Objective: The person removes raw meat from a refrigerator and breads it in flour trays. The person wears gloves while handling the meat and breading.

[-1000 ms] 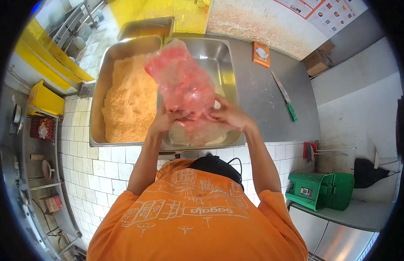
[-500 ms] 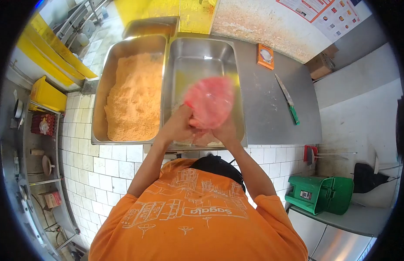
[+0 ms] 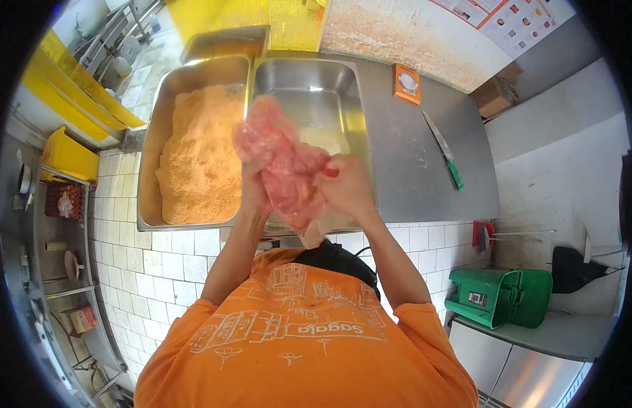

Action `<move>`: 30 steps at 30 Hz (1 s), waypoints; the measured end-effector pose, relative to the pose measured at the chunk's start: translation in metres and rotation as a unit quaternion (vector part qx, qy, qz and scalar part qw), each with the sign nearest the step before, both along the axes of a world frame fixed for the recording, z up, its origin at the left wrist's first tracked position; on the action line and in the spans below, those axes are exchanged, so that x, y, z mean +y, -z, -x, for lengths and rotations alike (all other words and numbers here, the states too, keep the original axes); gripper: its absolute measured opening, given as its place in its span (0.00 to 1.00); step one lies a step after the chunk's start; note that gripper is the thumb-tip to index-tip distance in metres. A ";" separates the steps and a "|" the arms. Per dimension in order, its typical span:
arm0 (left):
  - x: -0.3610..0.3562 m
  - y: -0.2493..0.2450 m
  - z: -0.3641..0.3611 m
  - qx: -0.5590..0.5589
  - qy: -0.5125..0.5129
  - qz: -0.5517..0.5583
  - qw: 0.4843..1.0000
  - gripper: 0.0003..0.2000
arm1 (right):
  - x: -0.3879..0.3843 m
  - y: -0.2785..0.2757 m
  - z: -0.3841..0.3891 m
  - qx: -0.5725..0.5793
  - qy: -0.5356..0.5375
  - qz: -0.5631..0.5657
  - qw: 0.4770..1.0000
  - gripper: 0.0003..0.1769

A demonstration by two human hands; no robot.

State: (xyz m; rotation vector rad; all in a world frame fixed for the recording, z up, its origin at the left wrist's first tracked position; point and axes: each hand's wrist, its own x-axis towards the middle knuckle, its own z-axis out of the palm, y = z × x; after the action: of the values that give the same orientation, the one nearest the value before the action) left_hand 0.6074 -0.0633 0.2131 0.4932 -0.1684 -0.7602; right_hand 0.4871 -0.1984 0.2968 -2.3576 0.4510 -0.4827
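A clear plastic bag of pink raw meat is held up over the steel tray, tilted, its top end leaning left. My left hand grips the bag's left side, its fingers mostly hidden behind the bag. My right hand is closed on the bag's right side, with a small bright red piece showing at the thumb. The bag's lower end hangs close to the tray's near edge. Behind it, the tray's bottom shows a pale yellowish patch.
Left of it stands a deep steel tray of orange breading crumbs. On the grey counter lie a green-handled knife and an orange box. A green bin sits at lower right; steel shelving lines the left.
The bag, blurred and rounder before, has swung left and now hangs longer and tilted. My hands have moved farther apart, the left one beside the bag. The view has shifted slightly.
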 end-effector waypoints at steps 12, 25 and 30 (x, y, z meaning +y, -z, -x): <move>-0.006 -0.028 -0.008 -0.055 -0.038 -0.133 0.989 0.23 | -0.012 -0.008 -0.011 -0.024 -0.076 -0.444 0.892 0.17; -0.021 -0.050 -0.014 -0.016 -0.093 -0.097 0.991 0.21 | -0.021 -0.002 -0.019 -0.117 -0.075 -0.116 0.983 0.14; -0.024 -0.061 0.007 -0.186 -0.163 -0.358 0.900 0.15 | -0.033 0.015 -0.024 -0.091 -0.093 -0.091 0.987 0.14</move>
State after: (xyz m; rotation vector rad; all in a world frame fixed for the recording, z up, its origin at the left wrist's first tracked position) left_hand 0.6005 -0.0872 0.2743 1.3399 -0.1520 -0.3675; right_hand 0.5112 -0.2316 0.2821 -2.1327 0.1799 -0.5393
